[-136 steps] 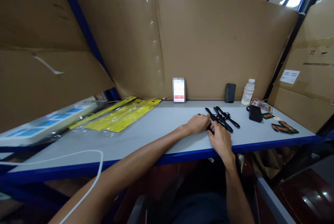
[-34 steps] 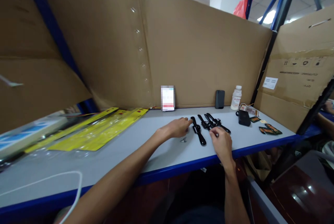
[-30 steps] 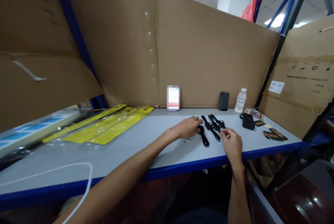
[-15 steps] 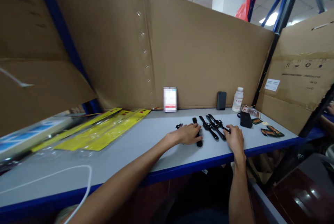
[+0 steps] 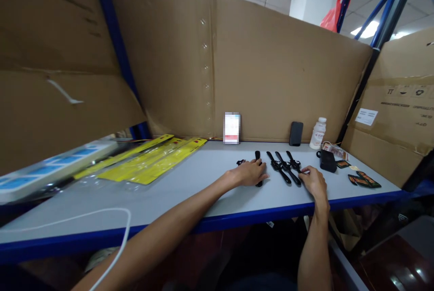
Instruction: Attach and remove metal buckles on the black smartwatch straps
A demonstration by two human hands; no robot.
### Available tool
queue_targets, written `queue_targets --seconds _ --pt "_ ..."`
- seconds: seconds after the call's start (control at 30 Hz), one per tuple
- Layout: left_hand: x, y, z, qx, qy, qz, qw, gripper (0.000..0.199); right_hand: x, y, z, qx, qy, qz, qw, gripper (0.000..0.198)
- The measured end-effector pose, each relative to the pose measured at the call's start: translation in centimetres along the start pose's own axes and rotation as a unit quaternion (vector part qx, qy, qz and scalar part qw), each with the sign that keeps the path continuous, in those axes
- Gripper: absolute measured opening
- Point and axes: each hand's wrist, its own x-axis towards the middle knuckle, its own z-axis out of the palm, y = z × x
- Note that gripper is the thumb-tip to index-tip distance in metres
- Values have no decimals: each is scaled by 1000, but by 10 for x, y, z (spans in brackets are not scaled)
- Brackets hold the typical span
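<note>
Several black spokeshaves lie on the grey tabletop. My left hand [image 5: 251,172] rests over the middle of the leftmost spokeshave [image 5: 257,155], its fingers curled across it; both handle ends show beyond the hand. A small dark part [image 5: 240,162] sticks out behind that hand. To the right, a second spokeshave [image 5: 278,167] and a third spokeshave [image 5: 288,169] lie slanted side by side. My right hand [image 5: 314,183] pinches the near handle of the rightmost spokeshave [image 5: 293,161], whose near end is hidden by the fingers.
Yellow blister packs [image 5: 159,164] and a white-and-blue box [image 5: 57,169] lie left. A phone with a lit screen [image 5: 231,128], a black phone [image 5: 296,133] and a bottle [image 5: 318,133] stand at the back. A black case [image 5: 327,161] and small dark packets [image 5: 366,180] lie right.
The rightmost spokeshave has swung away from its neighbour and now lies nearly parallel to it. The spokeshave under my left hand has turned slightly. The camera view has shifted left.
</note>
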Motion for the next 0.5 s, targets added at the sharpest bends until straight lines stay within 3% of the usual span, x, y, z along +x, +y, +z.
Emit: queue_targets --seconds 0.17,0.27,0.37,0.5 --pt "9 7 21 0 44 25 999 61 -13 4 3 80 51 -8 995 29" --pt "13 13 28 -3 60 17 998 64 -25 0 -8 189 105 -12 976 33" --pt "15 17 29 -4 78 6 997 62 -55 -10 -36 346 170 -50 922 30" --pt "14 16 26 11 84 5 996 58 -133 -11 -75 527 215 -161 806 29"
